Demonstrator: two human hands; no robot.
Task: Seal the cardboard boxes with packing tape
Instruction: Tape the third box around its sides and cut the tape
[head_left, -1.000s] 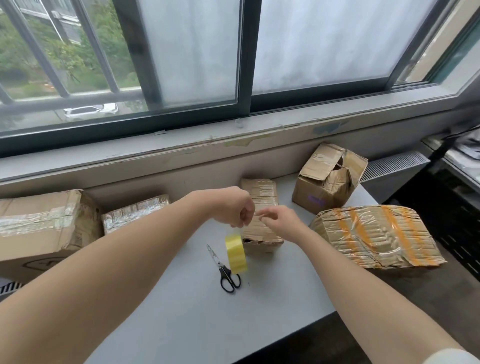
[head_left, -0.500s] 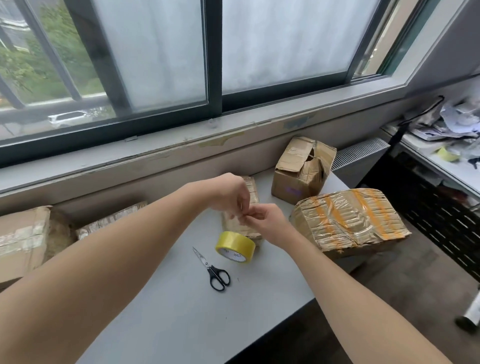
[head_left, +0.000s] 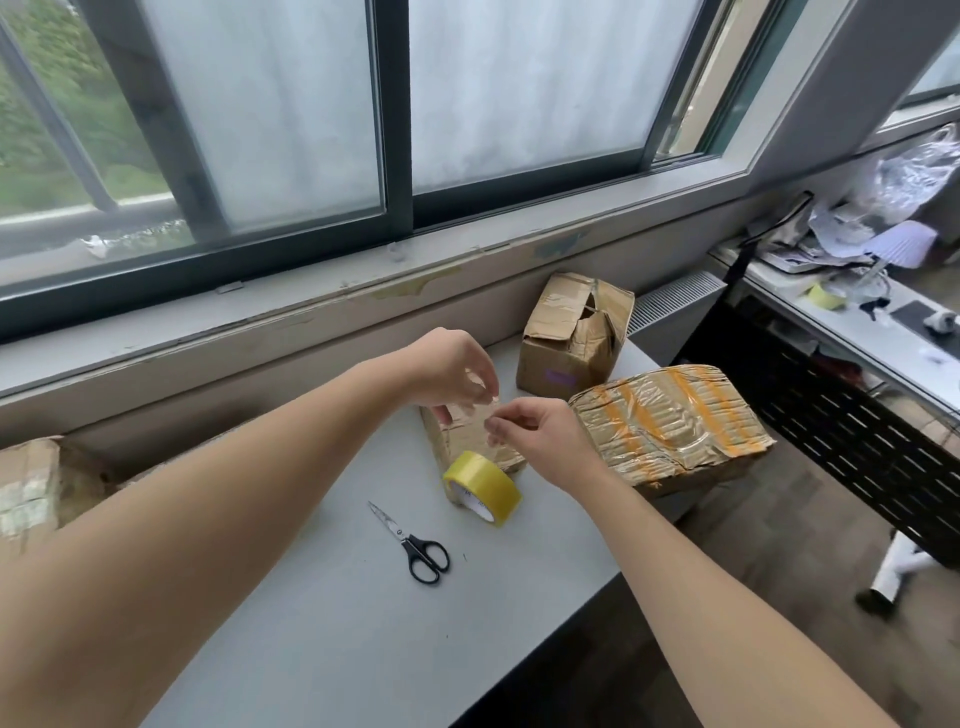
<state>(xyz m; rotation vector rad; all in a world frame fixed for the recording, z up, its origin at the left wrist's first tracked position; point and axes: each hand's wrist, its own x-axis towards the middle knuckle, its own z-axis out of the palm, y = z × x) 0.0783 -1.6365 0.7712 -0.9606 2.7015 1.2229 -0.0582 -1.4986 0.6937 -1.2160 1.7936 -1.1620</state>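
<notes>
**Fingers (head_left: 511, 423) pinch a clear strip above the small box**

Both sets of fingertips are closed on what looks like a short, nearly transparent strip of tape (head_left: 485, 408), held at the centre of the frame. Our left hand (head_left: 457, 374) comes in from the left, wrist cocked and knuckles up, its fingers curled down onto the strip's upper end. Our right hand (head_left: 545, 436) reaches in from the lower right, with thumb and forefinger meeting on the other end. The two hands sit almost touching, so the strip is very short or bunched; we cannot tell whether it has stuck to itself.

Directly beneath the hands lies the small box (head_left: 457, 447), already wrapped in glossy tape. The yellow tape roll (head_left: 480, 486) leans against its near side, and the scissors (head_left: 415, 540) lie just below that on the grey table (head_left: 363, 649). To the right of centre stands the open box (head_left: 571, 332), its flaps crumpled and gaping, which we judge to be the one most in need of sealing. The large box (head_left: 670, 431) with orange stripes sits below and to the right of it.

To do this step well, we draw the hands apart until the strip is taut and flat, sticky side down. We keep our fingertips at the very ends so little adhesive is spoiled. We then lower one end onto the cardboard first and smooth along the seam. A slack strip will wrinkle or fold on itself.
</notes>
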